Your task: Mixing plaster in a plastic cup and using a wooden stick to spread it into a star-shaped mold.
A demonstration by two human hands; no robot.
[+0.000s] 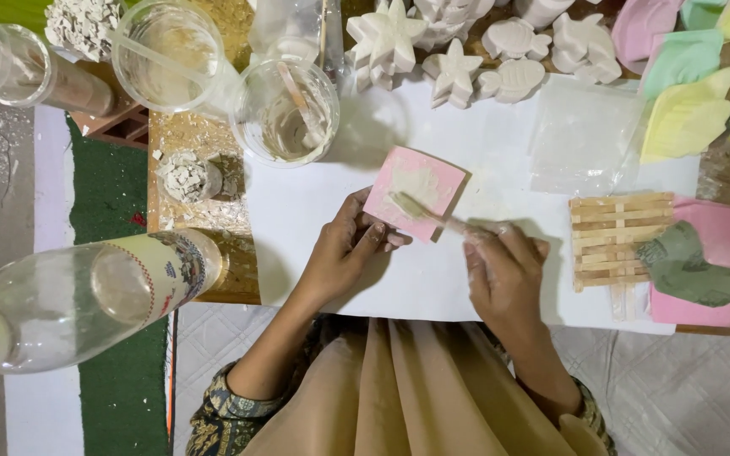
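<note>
Gripping a pink mould (416, 191), left hand (344, 253) — right hand (504, 274) holds a stick (424, 213), tip paste-hidden.

Pink mould (416, 191), white sheet (433, 279), green cloth (693, 266)

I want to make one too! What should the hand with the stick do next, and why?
Probably sweep the stick across the pink mould again: the right hand has its tip in the white paste there, and the left hand steadies the mould's edge.

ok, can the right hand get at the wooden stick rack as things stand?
Probably yes: the right hand holds a stick, but the wooden stick rack lies just beside it on the white sheet, nothing between.
</note>
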